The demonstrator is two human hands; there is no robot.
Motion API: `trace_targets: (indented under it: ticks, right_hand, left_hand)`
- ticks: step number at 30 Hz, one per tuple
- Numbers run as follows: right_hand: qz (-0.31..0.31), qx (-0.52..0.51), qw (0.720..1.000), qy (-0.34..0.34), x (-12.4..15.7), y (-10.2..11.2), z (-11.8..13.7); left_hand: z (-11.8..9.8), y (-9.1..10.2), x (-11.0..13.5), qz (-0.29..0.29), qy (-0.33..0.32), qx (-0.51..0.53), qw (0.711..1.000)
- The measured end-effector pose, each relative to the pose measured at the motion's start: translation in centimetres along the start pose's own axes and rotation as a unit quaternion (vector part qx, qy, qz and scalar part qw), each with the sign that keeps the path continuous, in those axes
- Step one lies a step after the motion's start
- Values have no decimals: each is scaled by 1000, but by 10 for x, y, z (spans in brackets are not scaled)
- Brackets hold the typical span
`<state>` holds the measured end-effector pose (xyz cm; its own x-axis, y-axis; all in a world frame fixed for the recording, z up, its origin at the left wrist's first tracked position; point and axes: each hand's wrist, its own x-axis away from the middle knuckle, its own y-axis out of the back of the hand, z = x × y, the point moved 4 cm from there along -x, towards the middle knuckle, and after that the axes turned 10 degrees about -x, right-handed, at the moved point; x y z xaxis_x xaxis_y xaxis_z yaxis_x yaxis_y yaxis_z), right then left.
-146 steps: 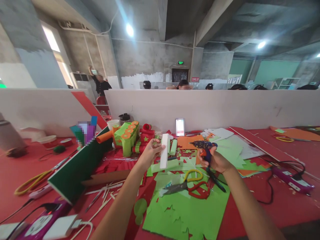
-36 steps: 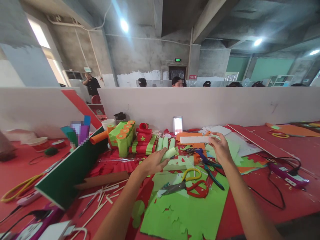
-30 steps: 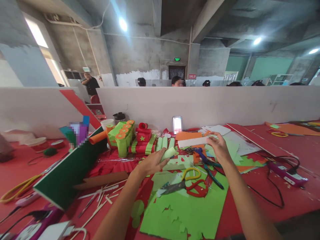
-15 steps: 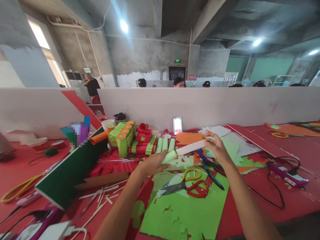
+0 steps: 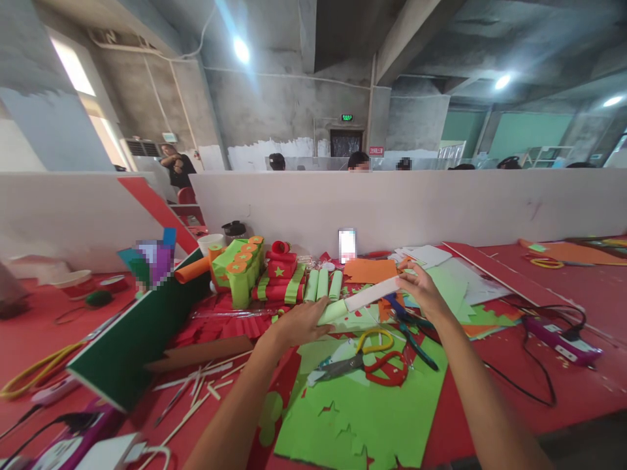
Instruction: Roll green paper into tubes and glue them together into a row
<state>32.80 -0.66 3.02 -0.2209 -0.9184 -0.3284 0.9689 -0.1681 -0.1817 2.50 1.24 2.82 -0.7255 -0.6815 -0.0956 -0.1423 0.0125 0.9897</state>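
My left hand [image 5: 306,320] is closed round a light green paper roll [image 5: 335,313], its fingers partly hiding the near end. A pale white strip [image 5: 373,293] reaches from the roll's right end up to my right hand [image 5: 418,287]. That hand pinches the strip's far end between thumb and fingers. Whether the strip is flat or rolled, I cannot tell. Just below lie scissors [image 5: 343,369] with one yellow and one red handle, on green paper [image 5: 362,418] with star-shaped cutouts. Blue-handled pliers [image 5: 416,346] rest beside my right hand. Several similar green rolls [image 5: 322,285] stand behind the held one.
Red and green paper pieces [image 5: 279,284] are stacked at the back left, by a dark green board [image 5: 132,333]. Thin sticks [image 5: 196,391] lie left of my forearm. A phone [image 5: 347,245] leans on the white partition [image 5: 392,202]. At right sits a purple power strip [image 5: 563,341].
The outer end of the white strip and my right hand have shifted slightly left and down. My left hand keeps its hold on the green roll.
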Motion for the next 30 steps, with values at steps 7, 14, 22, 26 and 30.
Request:
trace_targets:
  ticks: [7, 14, 22, 26, 30]
  right_hand:
    - [12, 4, 1000, -16, -1, -1, -4]
    - [6, 3, 1000, -22, -3, 0, -9]
    - [-6, -9, 1000, -19, -3, -3, -9]
    - [-14, -12, 1000, -10, -3, -5, -9]
    - [-24, -8, 1000, -8, -2, -7, -10]
  left_hand:
    - [-2, 0, 0, 20, -11, -37, 999]
    - [-7, 3, 1, 43, -30, -38, 998]
    - [-7, 2, 1, 40, -26, -35, 998]
    - [-6, 0, 1, 44, -22, -31, 998]
    - [-7, 0, 0, 50, -21, -23, 998]
